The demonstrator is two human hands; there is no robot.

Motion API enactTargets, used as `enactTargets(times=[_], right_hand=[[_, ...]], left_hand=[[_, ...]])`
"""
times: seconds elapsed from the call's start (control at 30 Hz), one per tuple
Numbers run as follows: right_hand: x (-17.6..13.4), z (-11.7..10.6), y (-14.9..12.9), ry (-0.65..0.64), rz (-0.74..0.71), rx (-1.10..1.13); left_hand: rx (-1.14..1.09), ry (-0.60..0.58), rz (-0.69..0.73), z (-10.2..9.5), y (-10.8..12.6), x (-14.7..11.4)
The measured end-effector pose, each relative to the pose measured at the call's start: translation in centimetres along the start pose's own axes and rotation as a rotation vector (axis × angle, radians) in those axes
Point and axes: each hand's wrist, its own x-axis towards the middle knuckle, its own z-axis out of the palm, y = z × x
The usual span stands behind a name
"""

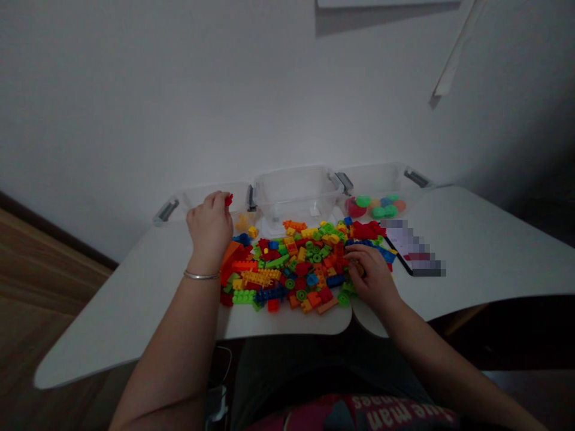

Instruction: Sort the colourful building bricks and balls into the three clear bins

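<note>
My left hand (210,224) is raised over the left clear bin (188,194), its fingers pinching a small red toy brick (229,200). At the right side of a heap of mixed toy building bricks (300,266), my right hand (372,276) has its fingers curled in among the pieces. What lies between those fingers, if anything, is hard to make out. The heap holds red, orange, yellow, green and blue pieces, some of them small green wheels. A few yellow-orange pieces (245,221) show through the left bin's wall.
Beside the left bin, against the wall, stand a middle clear bin (296,185) and a right clear bin (377,175). Round coloured pieces (384,208) show in the right one. A blurred-out phone (415,251) lies right of the heap on the white table (476,251).
</note>
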Motion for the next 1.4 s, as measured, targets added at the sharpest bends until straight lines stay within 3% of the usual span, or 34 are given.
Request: enactTargets(times=[0.13,0.23,0.43,0.63,0.87,0.97,1.07,1.2,1.4], right_hand=[[0.0,0.1,0.1,0.001,-0.014,0.004],[0.0,0.1,0.1,0.006,-0.024,0.001],[0.1,0.1,-0.1,-0.01,-0.027,-0.005],[0.1,0.1,0.1,0.002,-0.034,0.0],[0.1,0.2,0.0,-0.002,-0.035,0.013],[0.0,0.3,0.0,-0.007,-0.029,0.014],[-0.1,0.3,0.0,-0.013,-0.023,0.015],[-0.1,0.3,-0.1,-0.017,-0.021,0.018],[0.0,0.2,-0.1,-0.013,-0.014,0.024]], left_hand=[[0.127,-0.226,-0.026,0.5,0.3,0.9],[0.226,-0.264,0.005,1.2,0.4,1.0],[0.239,-0.185,0.02,2.1,0.1,0.4],[-0.009,-0.142,0.023,2.3,-0.5,0.2],[-0.115,-0.033,0.049,-1.2,1.0,-2.0],[-0.103,-0.173,0.192,-2.3,1.9,-3.8],[-0.034,-0.318,0.278,-1.9,2.6,-5.8],[-0.017,-0.445,0.298,-0.5,3.2,-7.6],[-0.075,-0.523,0.266,-0.1,3.4,-8.2]])
